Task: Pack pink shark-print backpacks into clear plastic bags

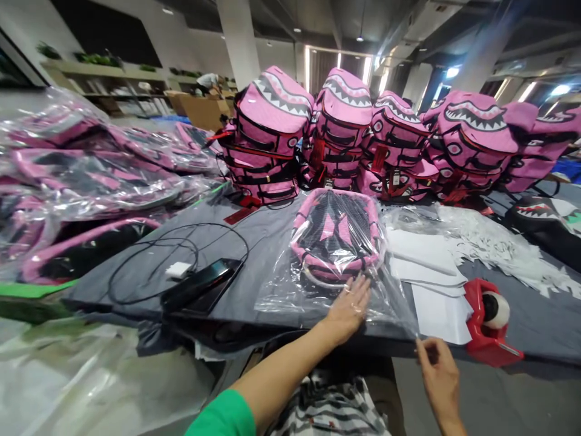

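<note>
A pink and black backpack (336, 233) lies on the dark table inside a clear plastic bag (281, 290), its straps and padded back facing up. My left hand (351, 309) rests flat with fingers stretched out on the bag's near part, just below the backpack. At the table's front edge, my right hand (438, 366) pinches a corner of the plastic bag between thumb and fingers and draws it out taut to the lower right.
Stacked pink backpacks (272, 133) with shark-mouth prints stand along the back. Bagged backpacks (91, 175) pile up at left. A phone (204, 284) and cable lie left of the bag; white sheets (424, 260) and a red tape dispenser (490, 327) are at right.
</note>
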A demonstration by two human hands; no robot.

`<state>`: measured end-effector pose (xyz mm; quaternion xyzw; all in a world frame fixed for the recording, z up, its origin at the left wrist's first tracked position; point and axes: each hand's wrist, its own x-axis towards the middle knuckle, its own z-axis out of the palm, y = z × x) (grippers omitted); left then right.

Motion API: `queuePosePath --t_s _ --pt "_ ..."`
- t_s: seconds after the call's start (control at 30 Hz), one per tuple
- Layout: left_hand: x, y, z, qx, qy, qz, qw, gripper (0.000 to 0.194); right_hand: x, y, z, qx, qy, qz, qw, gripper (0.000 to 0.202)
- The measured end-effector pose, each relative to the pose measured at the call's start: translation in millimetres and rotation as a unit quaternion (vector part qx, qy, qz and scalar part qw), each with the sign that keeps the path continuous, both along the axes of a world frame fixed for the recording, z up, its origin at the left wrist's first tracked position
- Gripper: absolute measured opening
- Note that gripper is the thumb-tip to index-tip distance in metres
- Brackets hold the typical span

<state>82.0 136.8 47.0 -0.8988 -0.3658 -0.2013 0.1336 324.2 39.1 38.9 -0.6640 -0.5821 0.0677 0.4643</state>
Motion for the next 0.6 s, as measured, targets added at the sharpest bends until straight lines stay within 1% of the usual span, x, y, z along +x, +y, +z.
queuePosePath --t_s 0.03,0.07,0.1,0.13,0.17,0.2,0.23,0.27,0.3,0.33,0.37,0.43,0.47,0.5,0.53,0.57,0.6 --pt "-0.9 -10.8 3.3 0.034 -0.005 -0.061 0.998 0.035 11.1 2.8 -1.9 -0.016 0.013 -0.035 0.999 0.055" --pt "-8.2 -24.8 5.4 0.071 -0.012 -0.121 0.990 0.032 19.7 4.8 -3.7 -0.029 0.026 -0.062 0.997 0.057" --pt "-21.1 -39.7 6.2 0.110 -0.027 -0.168 0.979 0.031 25.3 6.3 -5.1 -0.035 0.038 -0.082 0.995 0.058" --pt "-38.6 -53.6 6.1 0.141 -0.053 -0.163 0.975 0.032 27.7 8.0 -5.8 -0.037 0.042 -0.093 0.994 0.060" --pt "-59.3 -64.6 5.4 0.159 -0.086 -0.107 0.978 0.035 27.1 10.5 -5.6 -0.035 0.039 -0.095 0.994 0.064" --pt "-81.6 -71.3 4.2 0.164 -0.125 -0.009 0.979 0.039 23.8 14.3 -4.2 -0.033 0.029 -0.089 0.995 0.071" --pt "-104.0 -73.3 2.8 0.149 -0.158 0.103 0.971 0.041 18.5 19.6 -1.6 -0.029 0.019 -0.079 0.996 0.077" --pt "-125.1 -70.9 1.0 0.115 -0.189 0.207 0.953 0.041 12.0 26.3 2.0 -0.029 0.015 -0.067 0.997 0.081" --pt "-143.8 -65.2 -1.2 0.068 -0.226 0.292 0.927 0.039 5.2 34.0 6.3 -0.035 0.019 -0.056 0.998 0.081" --pt "-159.5 -57.8 -3.9 0.012 -0.272 0.352 0.896 0.039 -1.1 42.0 10.9 -0.045 0.036 -0.048 0.997 0.076" --pt "-171.6 -50.4 -7.1 -0.042 -0.335 0.388 0.858 0.040 -6.5 49.4 15.6 -0.056 0.065 -0.043 0.995 0.069" --pt "-185.6 -40.6 -14.2 -0.118 -0.464 0.420 0.771 0.041 -13.3 58.8 23.5 -0.071 0.136 -0.049 0.987 0.058" --pt "-188.3 -39.7 -17.6 -0.133 -0.516 0.425 0.731 0.041 -14.7 59.7 26.1 -0.074 0.164 -0.056 0.982 0.054" --pt "-188.9 -41.5 -20.7 -0.136 -0.557 0.429 0.699 0.041 -15.2 58.0 27.6 -0.073 0.181 -0.062 0.979 0.052" --pt "-188.3 -45.7 -23.4 -0.131 -0.583 0.433 0.675 0.042 -14.9 53.8 27.9 -0.075 0.182 -0.062 0.978 0.051" --pt "-187.1 -51.6 -25.6 -0.127 -0.593 0.439 0.662 0.043 -14.1 47.7 27.1 -0.084 0.167 -0.055 0.981 0.050" --pt "-186.0 -58.5 -27.3 -0.127 -0.588 0.448 0.661 0.043 -13.0 40.3 25.5 -0.098 0.141 -0.037 0.984 0.049"
